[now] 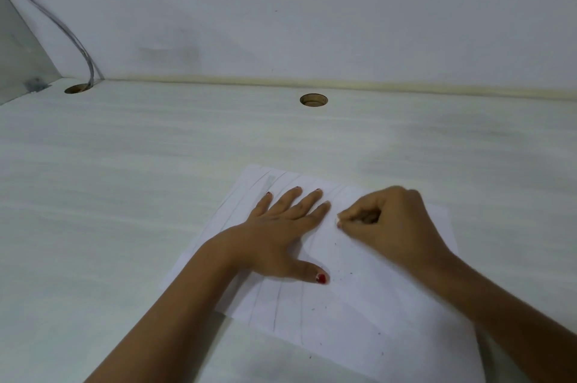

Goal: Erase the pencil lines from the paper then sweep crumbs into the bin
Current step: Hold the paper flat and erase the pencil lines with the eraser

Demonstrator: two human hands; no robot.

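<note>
The left hand (281, 236) is lying flat with its fingers spread, pressing the paper (374, 304) down onto the worktop (125, 195). Just to its right, the right hand (390, 223) is curling its fingers and pinching what looks like a small white eraser (338, 222), its tip touching the sheet. The erasing step is in hand. Several pencil lines (278, 304) are running near to far under and beside the left hand and are not yet rubbed out, so the next move likely calls for shifting the holding hand off them. Dark crumbs (338, 276) are scattering over the near part of the sheet, waiting to be swept. No bin is in view. Farther off, two round cable holes (313, 100) are sitting by the wall, with cables (62, 26) dropping into the left one.
</note>
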